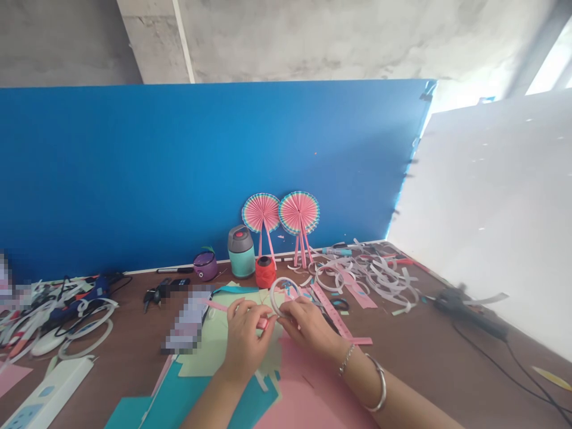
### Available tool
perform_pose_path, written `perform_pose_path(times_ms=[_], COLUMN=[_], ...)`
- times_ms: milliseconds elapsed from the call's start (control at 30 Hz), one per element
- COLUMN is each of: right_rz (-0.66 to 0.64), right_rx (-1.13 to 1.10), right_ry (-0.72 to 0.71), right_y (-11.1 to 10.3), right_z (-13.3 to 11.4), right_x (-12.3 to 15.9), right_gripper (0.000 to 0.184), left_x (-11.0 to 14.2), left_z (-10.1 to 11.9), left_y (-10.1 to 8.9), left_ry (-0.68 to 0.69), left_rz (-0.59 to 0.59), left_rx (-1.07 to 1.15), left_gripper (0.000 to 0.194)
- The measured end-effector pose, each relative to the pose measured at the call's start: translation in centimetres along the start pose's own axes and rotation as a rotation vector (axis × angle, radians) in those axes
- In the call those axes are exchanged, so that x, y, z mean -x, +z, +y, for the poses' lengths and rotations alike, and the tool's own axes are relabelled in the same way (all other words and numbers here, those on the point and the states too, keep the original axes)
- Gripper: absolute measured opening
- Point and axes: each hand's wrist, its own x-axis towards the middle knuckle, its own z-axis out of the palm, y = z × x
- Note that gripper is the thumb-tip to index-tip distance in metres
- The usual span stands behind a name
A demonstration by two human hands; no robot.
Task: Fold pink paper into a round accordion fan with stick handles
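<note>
My left hand [245, 339] and my right hand [308, 325] meet over the brown table [429, 369]. The left hand's fingers pinch a folded pink paper strip [261, 323]. The right hand's fingers are closed on a white tape ring [281, 296] that curls up between the two hands. Pink [308, 387], teal [179, 399] and pale green [214, 345] paper sheets lie under the hands. Two bracelets sit on my right wrist.
Two pink pleated paper fans [281, 214] lean on the blue partition [179, 173]. Near them stand a teal flask [241, 251], a red thread spool [265, 272] and a purple pot [205, 266]. White strip curls [379, 274] lie right, a glue gun [469, 313] farther right, a power strip [49, 393] left.
</note>
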Motion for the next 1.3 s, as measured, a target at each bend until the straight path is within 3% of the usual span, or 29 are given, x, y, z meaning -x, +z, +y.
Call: perform_pose_path(times_ms=[133, 433, 567, 900, 1033, 1167, 1300], right_rz=[-0.004, -0.017, -0.022, -0.034, -0.032, -0.046, -0.049], right_rx=[-0.006, -0.016, -0.019, -0.017, -0.020, -0.023, 0.010], right_ry=[0.021, 0.037, 0.040, 0.043, 0.019, -0.012, -0.014], right_y=[0.00, -0.03, -0.02, 0.06, -0.05, -0.03, 0.04], right_z=[0.01, -0.11, -0.10, -0.08, -0.16, 0.05, 0.24], right_x=[0.08, -0.01, -0.03, 0.07, -0.02, -0.09, -0.26], right_gripper=[0.011, 0.015, 0.015, 0.013, 0.012, 0.008, 0.011], left_x=[-0.13, 0.11, 0.19, 0.25, 0.35, 0.37, 0.22], left_z=[-0.02, -0.13, -0.30, -0.36, -0.56, -0.76, -0.81], left_y=[-0.01, 0.19, 0.22, 0.37, 0.35, 0.43, 0.32], left_ry=[0.008, -0.006, -0.005, -0.028, -0.042, -0.024, -0.001], left_rz=[0.011, -0.017, -0.019, -0.020, -0.040, -0.021, -0.001], left_rx=[-0.013, -0.006, -0.001, 0.023, 0.026, 0.025, 0.011], left_gripper=[0.015, 0.005, 0.016, 0.003, 0.023, 0.006, 0.012])
